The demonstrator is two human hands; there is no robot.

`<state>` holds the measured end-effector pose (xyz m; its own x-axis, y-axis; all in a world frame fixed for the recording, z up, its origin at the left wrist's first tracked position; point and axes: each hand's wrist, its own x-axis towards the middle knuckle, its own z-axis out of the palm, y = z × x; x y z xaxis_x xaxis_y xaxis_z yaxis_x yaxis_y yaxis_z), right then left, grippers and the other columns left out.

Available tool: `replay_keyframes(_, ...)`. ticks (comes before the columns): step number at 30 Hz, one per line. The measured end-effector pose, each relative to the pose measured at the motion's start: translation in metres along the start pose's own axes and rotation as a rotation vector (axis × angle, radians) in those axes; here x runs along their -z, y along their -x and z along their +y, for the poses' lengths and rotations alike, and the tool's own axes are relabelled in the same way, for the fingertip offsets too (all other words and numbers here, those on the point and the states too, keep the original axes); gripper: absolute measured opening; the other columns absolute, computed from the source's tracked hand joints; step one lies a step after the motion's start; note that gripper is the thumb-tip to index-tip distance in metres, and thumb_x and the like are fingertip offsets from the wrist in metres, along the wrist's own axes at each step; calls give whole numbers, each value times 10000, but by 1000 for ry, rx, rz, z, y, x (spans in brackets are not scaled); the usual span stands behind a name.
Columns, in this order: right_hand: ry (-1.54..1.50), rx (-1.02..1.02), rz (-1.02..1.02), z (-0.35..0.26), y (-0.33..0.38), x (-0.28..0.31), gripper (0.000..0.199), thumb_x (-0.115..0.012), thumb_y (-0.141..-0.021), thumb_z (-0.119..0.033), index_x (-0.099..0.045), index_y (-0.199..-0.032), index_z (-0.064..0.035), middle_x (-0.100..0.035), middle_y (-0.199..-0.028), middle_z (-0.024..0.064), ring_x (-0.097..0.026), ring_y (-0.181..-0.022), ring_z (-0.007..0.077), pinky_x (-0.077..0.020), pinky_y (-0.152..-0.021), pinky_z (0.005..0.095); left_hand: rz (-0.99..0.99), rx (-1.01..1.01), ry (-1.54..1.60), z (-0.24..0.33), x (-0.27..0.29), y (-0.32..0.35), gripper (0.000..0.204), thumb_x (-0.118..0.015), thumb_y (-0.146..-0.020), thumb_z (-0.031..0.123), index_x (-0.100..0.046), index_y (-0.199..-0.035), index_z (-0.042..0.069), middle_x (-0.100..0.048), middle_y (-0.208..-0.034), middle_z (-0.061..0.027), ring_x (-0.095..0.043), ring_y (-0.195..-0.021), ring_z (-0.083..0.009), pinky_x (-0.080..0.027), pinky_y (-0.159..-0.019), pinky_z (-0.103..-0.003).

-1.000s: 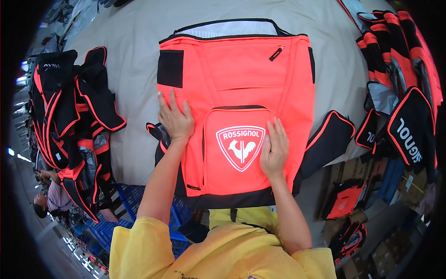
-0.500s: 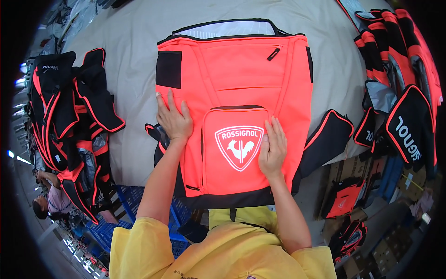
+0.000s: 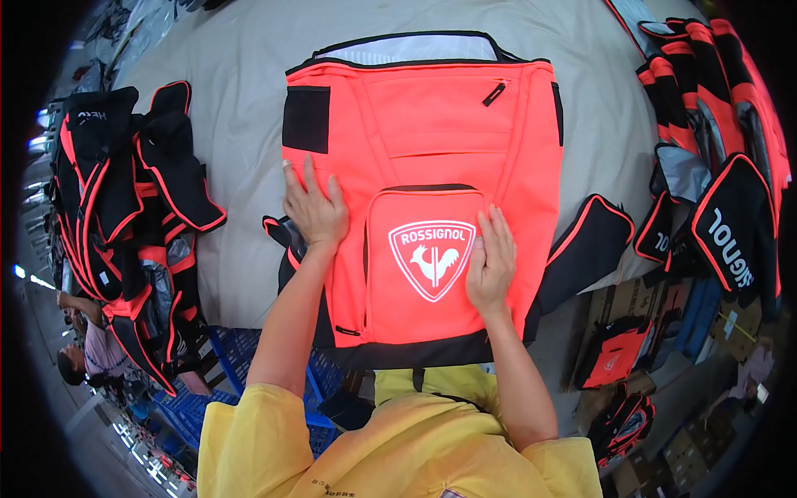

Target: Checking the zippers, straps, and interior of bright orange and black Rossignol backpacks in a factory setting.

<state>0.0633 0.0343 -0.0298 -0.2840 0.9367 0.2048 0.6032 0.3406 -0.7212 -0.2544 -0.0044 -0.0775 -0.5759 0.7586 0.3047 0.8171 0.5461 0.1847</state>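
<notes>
A bright coral backpack (image 3: 440,108) with black trim lies flat on the cloth-covered table before me, its front panel up. Its top mouth gapes at the far end, showing a pale lining. A zippered front pocket (image 3: 415,324) bears a white shield emblem with a bird. My left hand (image 3: 318,206) rests flat on the bag's left side below a black mesh patch, fingers spread. Along the pocket's right edge lies my right hand (image 3: 493,257), fingers stretched out and palm down. Black side flaps (image 3: 588,241) stick out from under the bag. Neither hand grips anything.
Black and coral bag pieces hang over the table's left edge (image 3: 124,191). More such pieces (image 3: 714,108) pile up at the right. Blue plastic crates (image 3: 237,357) stand below at left. Cartons and a coral bag (image 3: 614,353) sit at lower right. Another person (image 3: 91,340) is at far left.
The bag and both my hands appear slightly farther right in the picture. Both hands stay laid on the bag. The person at far left has shifted an arm.
</notes>
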Motion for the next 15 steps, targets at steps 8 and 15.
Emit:
replay_keyframes(8,-20,-9,3,0,0,-1,392,-549,-1030,-126,-652,-1393,-21,-582,-1515,191,-539,-1412,378,-424,-1130,468,-3,13,3,2,1,0,658,-533,-1039,426,-398,-1612,133,-252,-1694,-257,-405,-1474,-401,-311,-1130,-536)
replay_keyframes(15,-3,-8,-9,0,0,0,403,-545,-1029,-123,-645,-1407,-24,-577,-1523,187,-535,-1418,372,-422,-1129,463,-10,19,7,2,1,0,662,-524,-1039,442,-407,-1611,132,-254,-1694,-251,-420,-1458,-393,-301,-1133,-526)
